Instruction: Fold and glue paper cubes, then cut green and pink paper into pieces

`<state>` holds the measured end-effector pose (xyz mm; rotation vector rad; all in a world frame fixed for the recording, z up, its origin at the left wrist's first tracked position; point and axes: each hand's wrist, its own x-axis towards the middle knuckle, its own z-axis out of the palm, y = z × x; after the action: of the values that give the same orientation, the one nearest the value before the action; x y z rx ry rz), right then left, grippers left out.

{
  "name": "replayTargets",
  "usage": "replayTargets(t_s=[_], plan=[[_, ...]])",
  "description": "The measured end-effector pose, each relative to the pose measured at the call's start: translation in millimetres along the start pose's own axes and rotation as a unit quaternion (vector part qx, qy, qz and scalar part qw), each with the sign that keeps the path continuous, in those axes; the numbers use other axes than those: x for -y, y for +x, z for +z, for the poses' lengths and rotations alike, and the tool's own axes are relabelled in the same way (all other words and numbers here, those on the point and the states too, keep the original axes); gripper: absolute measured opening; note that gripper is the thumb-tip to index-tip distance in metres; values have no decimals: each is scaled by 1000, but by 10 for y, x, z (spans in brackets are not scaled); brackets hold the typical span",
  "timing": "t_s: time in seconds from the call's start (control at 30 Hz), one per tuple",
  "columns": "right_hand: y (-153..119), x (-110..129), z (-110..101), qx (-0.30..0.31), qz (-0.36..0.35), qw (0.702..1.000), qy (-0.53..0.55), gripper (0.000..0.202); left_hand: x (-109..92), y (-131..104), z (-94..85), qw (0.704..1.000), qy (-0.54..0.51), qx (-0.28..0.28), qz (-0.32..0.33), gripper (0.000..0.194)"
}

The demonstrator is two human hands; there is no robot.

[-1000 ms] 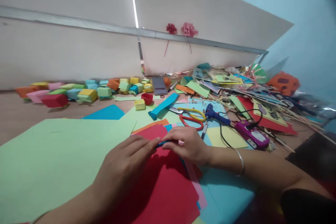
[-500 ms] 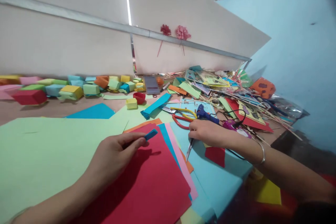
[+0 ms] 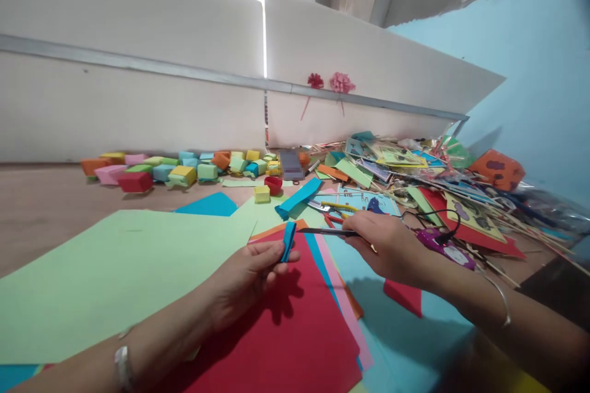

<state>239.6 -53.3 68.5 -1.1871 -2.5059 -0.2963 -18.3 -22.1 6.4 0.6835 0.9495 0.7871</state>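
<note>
My left hand (image 3: 253, 273) pinches a small folded strip of blue paper (image 3: 288, 242) upright between thumb and fingers, above a stack of coloured sheets with a red sheet (image 3: 295, 325) on top. My right hand (image 3: 382, 242) is closed on what looks like a pair of scissors (image 3: 325, 231), its handles mostly hidden by the fingers. The slim blades are together and point left, with the tip close beside the blue strip. Just behind my right hand lie scissors with red and yellow handles (image 3: 338, 206) and a blue glue gun (image 3: 377, 205).
A large light green sheet (image 3: 138, 270) covers the left. Small paper boxes (image 3: 182, 176) line the back by the white panel. A heap of sticks and paper cuttings (image 3: 396, 159) fills the back right, near an orange paper box (image 3: 498, 170). A longer blue strip (image 3: 299, 198) lies mid-table.
My right hand has lifted the scissors and swung their tip from pointing down to pointing left at the blue strip. My left hand has turned the strip upright. The view has shifted.
</note>
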Motion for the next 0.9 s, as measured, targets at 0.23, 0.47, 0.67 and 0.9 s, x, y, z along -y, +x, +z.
replayTargets(t_s=[0.23,0.47,0.67,0.9], plan=[[10,77,8,-23,-8,999,-46,16,10,14,-17,1000,-1,18,2,9],[41,142,31,-10,-4,999,-33,17,25,-26,-15,999,12,33,-9,24],[99,196,132,24,15,999,-36,13,31,-17,-11,998,26,43,36,34],[286,334,203,66,44,996,-41,25,81,-16,-4,995,72,26,64,48]])
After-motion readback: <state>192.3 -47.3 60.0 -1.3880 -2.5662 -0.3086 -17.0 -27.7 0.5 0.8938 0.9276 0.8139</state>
